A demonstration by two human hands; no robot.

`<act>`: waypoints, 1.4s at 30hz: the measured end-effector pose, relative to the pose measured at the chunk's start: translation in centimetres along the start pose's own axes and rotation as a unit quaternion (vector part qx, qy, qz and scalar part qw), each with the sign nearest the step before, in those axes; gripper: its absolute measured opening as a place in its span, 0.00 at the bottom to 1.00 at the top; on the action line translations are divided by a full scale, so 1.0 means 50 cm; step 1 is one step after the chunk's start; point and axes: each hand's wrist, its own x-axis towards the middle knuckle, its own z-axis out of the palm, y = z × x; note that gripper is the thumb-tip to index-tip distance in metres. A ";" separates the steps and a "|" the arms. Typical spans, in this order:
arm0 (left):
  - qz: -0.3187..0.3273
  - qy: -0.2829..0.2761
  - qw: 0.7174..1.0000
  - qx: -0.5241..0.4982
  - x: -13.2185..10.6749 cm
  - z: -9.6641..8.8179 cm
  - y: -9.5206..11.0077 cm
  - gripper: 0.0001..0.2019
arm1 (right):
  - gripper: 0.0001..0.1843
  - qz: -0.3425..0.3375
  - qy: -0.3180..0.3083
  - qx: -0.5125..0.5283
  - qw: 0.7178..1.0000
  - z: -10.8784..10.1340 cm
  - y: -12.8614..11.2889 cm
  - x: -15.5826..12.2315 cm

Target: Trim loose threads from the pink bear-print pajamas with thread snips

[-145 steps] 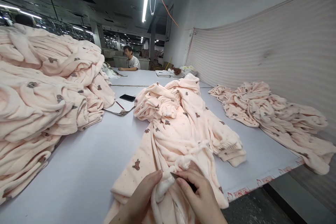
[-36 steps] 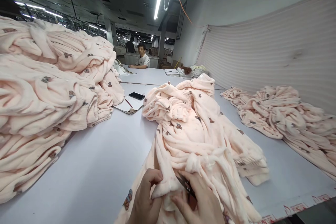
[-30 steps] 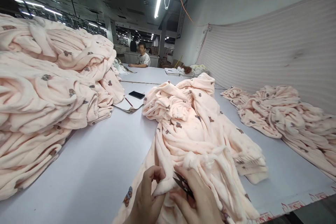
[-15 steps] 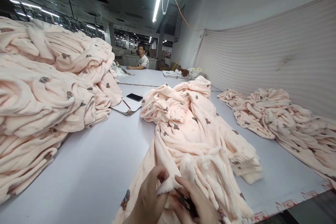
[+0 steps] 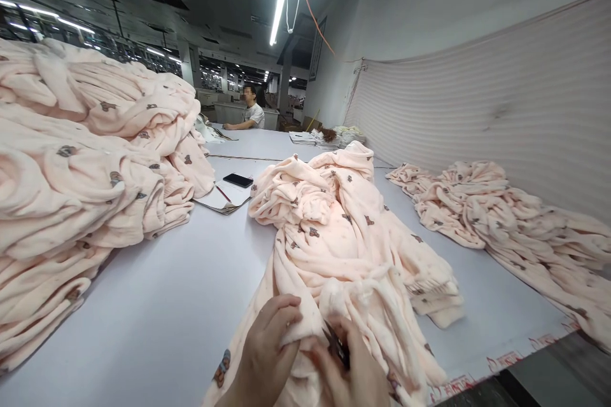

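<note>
A pale pink fleece garment with small brown bear prints (image 5: 344,241) lies crumpled on the white table (image 5: 157,305), running from the middle toward me. My left hand (image 5: 267,356) pinches a fold of its near edge, fingers closed on the cloth. My right hand (image 5: 351,372) sits just beside it, closed round small dark thread snips (image 5: 337,346) whose tips rest against the pinched fold. Both hands are cut off by the bottom of the view.
A tall stack of the same pink garments (image 5: 81,165) fills the left. A looser heap (image 5: 501,222) lies at the right by a ribbed wall. A black phone (image 5: 237,180) rests on papers (image 5: 219,198). A person (image 5: 251,116) sits at the far table.
My hands have slid lower and closer together on the fold, and the snips are more hidden by my right hand. The view has shifted a little; the garment has barely moved.
</note>
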 end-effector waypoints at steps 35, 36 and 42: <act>-0.369 -0.104 0.804 -0.454 0.090 0.026 -0.019 0.19 | 0.18 0.059 -0.100 0.069 0.991 -0.016 0.001 -0.024; -0.366 -0.102 0.807 -0.453 0.090 0.026 -0.022 0.19 | 0.16 0.068 -0.126 0.098 0.985 -0.008 0.000 -0.024; -0.338 -0.096 0.846 -0.402 0.078 0.009 -0.028 0.19 | 0.11 0.037 -0.143 0.158 0.976 0.005 0.001 -0.017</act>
